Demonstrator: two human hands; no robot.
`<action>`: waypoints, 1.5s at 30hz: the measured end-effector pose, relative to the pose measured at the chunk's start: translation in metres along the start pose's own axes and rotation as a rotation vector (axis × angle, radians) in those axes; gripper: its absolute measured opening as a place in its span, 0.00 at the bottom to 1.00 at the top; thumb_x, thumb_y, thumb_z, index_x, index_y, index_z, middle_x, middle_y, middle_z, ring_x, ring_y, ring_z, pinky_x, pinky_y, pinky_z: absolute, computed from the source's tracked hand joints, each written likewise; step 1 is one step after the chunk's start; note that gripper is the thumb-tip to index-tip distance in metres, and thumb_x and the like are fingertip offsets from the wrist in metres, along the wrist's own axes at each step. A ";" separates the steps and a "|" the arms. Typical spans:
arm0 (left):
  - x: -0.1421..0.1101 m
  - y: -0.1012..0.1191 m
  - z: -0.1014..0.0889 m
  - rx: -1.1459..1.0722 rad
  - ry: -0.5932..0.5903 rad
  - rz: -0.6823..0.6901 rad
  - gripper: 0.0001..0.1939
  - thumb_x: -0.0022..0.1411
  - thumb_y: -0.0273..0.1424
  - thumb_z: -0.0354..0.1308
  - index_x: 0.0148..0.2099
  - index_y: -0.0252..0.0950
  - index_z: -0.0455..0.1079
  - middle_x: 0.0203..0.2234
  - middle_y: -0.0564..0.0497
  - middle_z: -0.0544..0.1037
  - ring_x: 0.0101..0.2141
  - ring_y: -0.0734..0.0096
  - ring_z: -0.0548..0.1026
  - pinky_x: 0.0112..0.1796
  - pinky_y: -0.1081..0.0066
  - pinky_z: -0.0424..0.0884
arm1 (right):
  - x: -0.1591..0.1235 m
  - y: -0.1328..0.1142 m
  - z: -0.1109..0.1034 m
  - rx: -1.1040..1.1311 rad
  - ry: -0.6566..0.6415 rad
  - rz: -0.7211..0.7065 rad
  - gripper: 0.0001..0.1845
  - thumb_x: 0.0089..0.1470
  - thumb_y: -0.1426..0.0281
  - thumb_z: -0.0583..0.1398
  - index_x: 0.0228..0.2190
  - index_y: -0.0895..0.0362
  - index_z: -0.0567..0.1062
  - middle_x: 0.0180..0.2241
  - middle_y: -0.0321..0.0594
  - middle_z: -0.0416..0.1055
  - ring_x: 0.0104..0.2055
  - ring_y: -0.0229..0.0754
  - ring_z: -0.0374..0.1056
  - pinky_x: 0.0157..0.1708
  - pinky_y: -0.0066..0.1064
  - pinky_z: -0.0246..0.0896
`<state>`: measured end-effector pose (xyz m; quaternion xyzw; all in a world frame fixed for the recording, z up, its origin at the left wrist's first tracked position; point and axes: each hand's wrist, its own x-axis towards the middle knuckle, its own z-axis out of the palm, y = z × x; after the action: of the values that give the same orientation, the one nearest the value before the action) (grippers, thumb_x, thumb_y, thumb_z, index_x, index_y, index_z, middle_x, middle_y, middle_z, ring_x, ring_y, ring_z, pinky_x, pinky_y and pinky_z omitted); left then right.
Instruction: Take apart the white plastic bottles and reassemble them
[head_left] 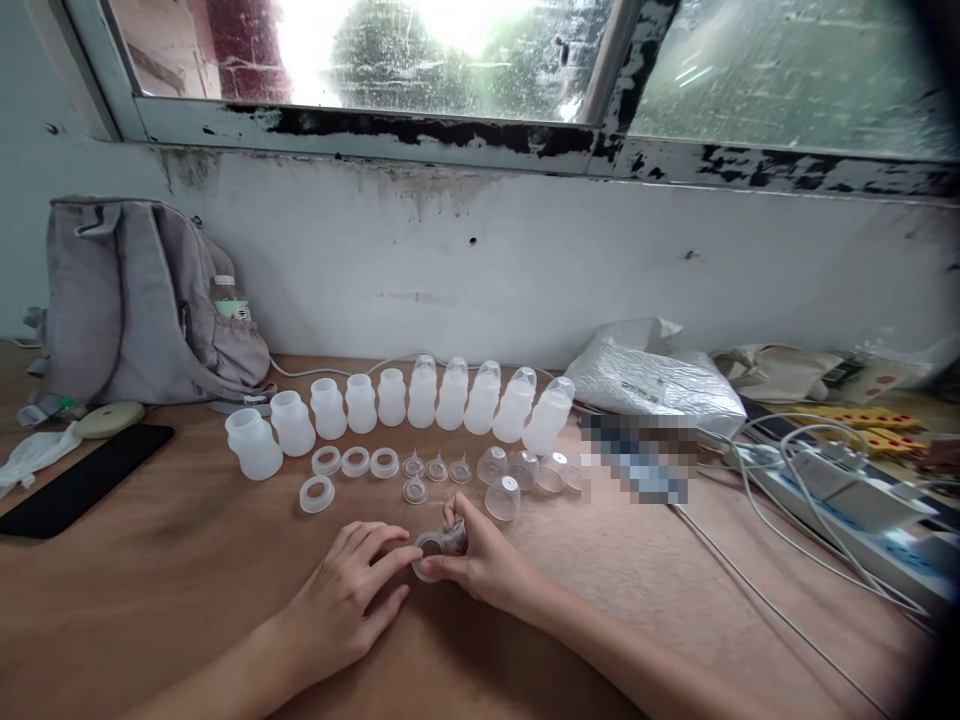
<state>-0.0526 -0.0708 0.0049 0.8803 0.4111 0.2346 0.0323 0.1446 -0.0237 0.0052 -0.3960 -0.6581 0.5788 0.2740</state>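
Note:
My right hand [480,550] grips a translucent bottle collar ring [430,546], its thumb on the near rim; a clear piece, probably a nipple [453,538], shows beside the ring under the fingers. With fingers spread, my left hand [364,575] reaches the ring's left edge with its index fingertip. Beyond the hands lie several loose collar rings [355,461], clear nipples [436,465] and dome caps [502,498]. Behind them stands a curved row of white baby bottles: open ones [292,424] on the left, capped ones [484,400] on the right.
A grey backpack [142,300] and a black flat object [86,480] are at the left. On the right are a silver plastic package [660,380], a blurred-out item [637,460], white cables [780,610] and a power strip [892,550]. A wall with a window stands behind the table.

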 end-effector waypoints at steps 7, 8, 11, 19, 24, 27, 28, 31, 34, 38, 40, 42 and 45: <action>0.001 0.001 -0.002 0.022 -0.022 0.020 0.18 0.57 0.25 0.49 0.51 0.41 0.62 0.44 0.47 0.68 0.44 0.63 0.65 0.44 0.63 0.65 | -0.003 -0.005 0.001 0.088 -0.026 -0.007 0.18 0.46 0.61 0.60 0.33 0.52 0.56 0.17 0.22 0.55 0.12 0.25 0.48 0.09 0.16 0.42; 0.001 0.000 -0.001 0.034 -0.011 0.024 0.17 0.57 0.26 0.49 0.49 0.41 0.62 0.44 0.47 0.68 0.44 0.63 0.65 0.44 0.63 0.65 | -0.003 -0.003 0.001 0.100 -0.018 -0.022 0.18 0.47 0.62 0.60 0.34 0.52 0.56 0.16 0.22 0.54 0.11 0.25 0.47 0.08 0.16 0.42; 0.001 -0.004 0.001 0.096 0.070 0.003 0.09 0.57 0.28 0.50 0.41 0.38 0.66 0.42 0.46 0.69 0.43 0.62 0.66 0.43 0.61 0.64 | -0.002 0.004 0.002 0.110 0.036 -0.047 0.16 0.49 0.64 0.58 0.36 0.51 0.56 0.17 0.22 0.53 0.11 0.25 0.48 0.06 0.15 0.41; 0.002 -0.037 -0.008 0.299 0.147 -0.118 0.04 0.58 0.29 0.49 0.35 0.37 0.65 0.41 0.46 0.70 0.43 0.60 0.66 0.43 0.57 0.61 | 0.003 0.009 0.001 0.124 0.153 -0.060 0.15 0.51 0.62 0.54 0.41 0.52 0.58 0.29 0.31 0.58 0.16 0.27 0.59 0.08 0.19 0.56; 0.002 -0.055 -0.013 0.346 0.157 -0.173 0.06 0.59 0.30 0.49 0.37 0.38 0.66 0.41 0.46 0.69 0.43 0.59 0.66 0.42 0.59 0.62 | 0.003 0.009 0.001 0.133 0.143 -0.064 0.13 0.51 0.63 0.54 0.39 0.54 0.60 0.29 0.31 0.58 0.17 0.28 0.58 0.09 0.20 0.59; 0.001 -0.059 -0.013 0.361 0.174 -0.194 0.06 0.58 0.31 0.49 0.37 0.39 0.66 0.41 0.47 0.69 0.43 0.59 0.65 0.41 0.59 0.62 | 0.002 0.008 0.001 0.160 0.169 -0.075 0.12 0.51 0.67 0.54 0.39 0.53 0.60 0.30 0.32 0.58 0.19 0.29 0.59 0.10 0.21 0.60; 0.001 -0.059 -0.012 0.363 0.178 -0.200 0.06 0.58 0.31 0.49 0.37 0.39 0.66 0.41 0.47 0.69 0.43 0.59 0.65 0.41 0.59 0.62 | 0.002 0.007 0.001 0.155 0.186 -0.083 0.11 0.51 0.68 0.53 0.38 0.53 0.61 0.30 0.32 0.58 0.20 0.29 0.59 0.11 0.21 0.61; 0.001 -0.059 -0.011 0.366 0.180 -0.210 0.06 0.58 0.31 0.49 0.38 0.38 0.66 0.41 0.46 0.69 0.43 0.59 0.65 0.42 0.59 0.61 | 0.001 0.007 0.002 0.085 0.236 -0.126 0.07 0.49 0.72 0.52 0.33 0.56 0.67 0.32 0.35 0.56 0.24 0.30 0.60 0.14 0.21 0.63; 0.001 -0.059 -0.011 0.370 0.180 -0.207 0.07 0.58 0.30 0.49 0.38 0.38 0.66 0.41 0.46 0.69 0.44 0.59 0.65 0.42 0.59 0.61 | 0.001 0.008 0.001 0.036 0.280 -0.154 0.08 0.49 0.72 0.52 0.32 0.57 0.70 0.38 0.39 0.55 0.26 0.32 0.61 0.15 0.22 0.64; 0.001 -0.059 -0.012 0.362 0.188 -0.196 0.07 0.58 0.30 0.49 0.38 0.38 0.66 0.41 0.46 0.70 0.43 0.59 0.66 0.42 0.59 0.61 | 0.001 0.007 0.001 0.017 0.267 -0.135 0.12 0.50 0.71 0.51 0.36 0.57 0.72 0.43 0.43 0.56 0.30 0.35 0.64 0.15 0.23 0.63; 0.001 -0.059 -0.012 0.354 0.189 -0.196 0.07 0.58 0.30 0.49 0.38 0.38 0.66 0.41 0.46 0.70 0.43 0.59 0.66 0.42 0.59 0.62 | -0.001 0.006 0.001 -0.024 0.271 -0.162 0.14 0.52 0.71 0.50 0.38 0.56 0.72 0.44 0.44 0.57 0.31 0.36 0.64 0.19 0.24 0.65; 0.001 -0.059 -0.012 0.348 0.188 -0.198 0.07 0.58 0.30 0.49 0.38 0.38 0.66 0.41 0.46 0.70 0.43 0.59 0.66 0.42 0.59 0.62 | -0.003 0.005 0.001 -0.131 0.317 -0.235 0.16 0.53 0.73 0.49 0.41 0.55 0.71 0.45 0.44 0.58 0.37 0.38 0.64 0.29 0.29 0.67; 0.001 -0.059 -0.012 0.345 0.195 -0.196 0.07 0.58 0.29 0.49 0.38 0.38 0.67 0.41 0.46 0.70 0.43 0.60 0.66 0.42 0.59 0.61 | -0.006 0.004 0.004 -0.436 0.371 -0.355 0.18 0.52 0.76 0.49 0.43 0.53 0.69 0.48 0.44 0.60 0.47 0.43 0.60 0.44 0.38 0.59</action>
<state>-0.0991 -0.0328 0.0013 0.8019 0.5297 0.2406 -0.1359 0.1453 -0.0307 0.0011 -0.4231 -0.7641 0.2857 0.3944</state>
